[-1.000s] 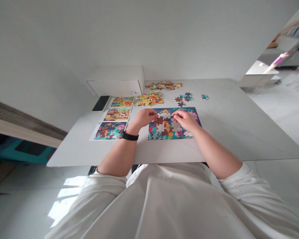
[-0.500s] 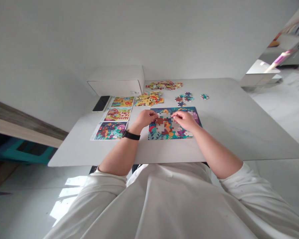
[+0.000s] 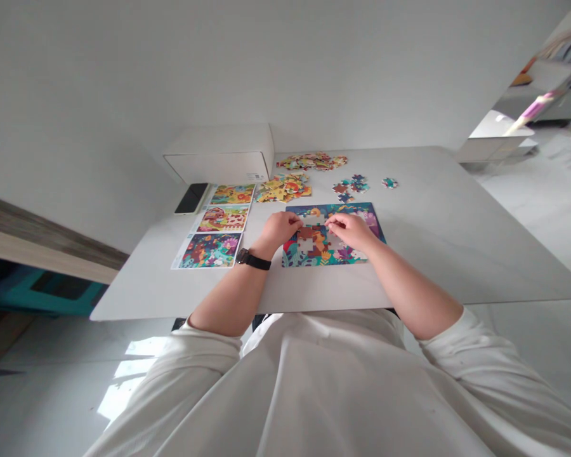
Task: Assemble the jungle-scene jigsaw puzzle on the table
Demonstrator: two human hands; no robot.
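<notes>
A partly filled jigsaw puzzle [image 3: 324, 256] lies on the table, dark blue at its top, with pale gaps in its middle. Over its left edge is my left hand [image 3: 282, 227], fingers curled together; whatever they might hold is too small to tell. My right hand [image 3: 350, 230] rests over the upper right part of the puzzle, thumb and forefinger pinched at a gap, and I cannot make out what is between them. Behind the puzzle lie loose blue and brown pieces [image 3: 358, 184], with a small teal cluster [image 3: 389, 183] to their right.
Yellow pieces [image 3: 283, 188] and a red-yellow pile [image 3: 311, 161] lie farther back. A white box [image 3: 219, 166] stands at the back left, a phone [image 3: 191, 198] before it. Three printed pictures [image 3: 210, 251] lie left of my left hand on the white table [image 3: 457, 254].
My right hand has shifted slightly left over the puzzle. My left hand has moved slightly to the right and down. The view has tilted a little.
</notes>
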